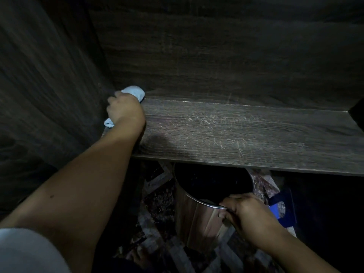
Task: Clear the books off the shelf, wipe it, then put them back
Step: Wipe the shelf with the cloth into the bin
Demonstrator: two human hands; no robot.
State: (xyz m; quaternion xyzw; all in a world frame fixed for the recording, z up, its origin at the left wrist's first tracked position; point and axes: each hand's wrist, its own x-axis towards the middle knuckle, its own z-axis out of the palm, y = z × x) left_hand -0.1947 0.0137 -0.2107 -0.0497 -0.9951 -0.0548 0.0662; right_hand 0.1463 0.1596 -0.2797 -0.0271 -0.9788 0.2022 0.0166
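Observation:
A dark wood-grain shelf board (246, 134) runs across the middle, dusty and scratched, with no books on it. My left hand (124, 111) grips a light blue cloth (135, 92) at the shelf's far left corner, against the side panel. Below the shelf's front edge, my right hand (244, 213) grips the metal rim of a wood-patterned bin (197, 219) that stands on the floor. The bin's dark inside shows under the shelf edge.
The shelf's dark side panel (49, 85) rises on the left and its back panel (216, 56) behind. A patterned tile floor (157, 203) lies below. A blue object (279, 209) sits on the floor right of the bin. The far right is dark.

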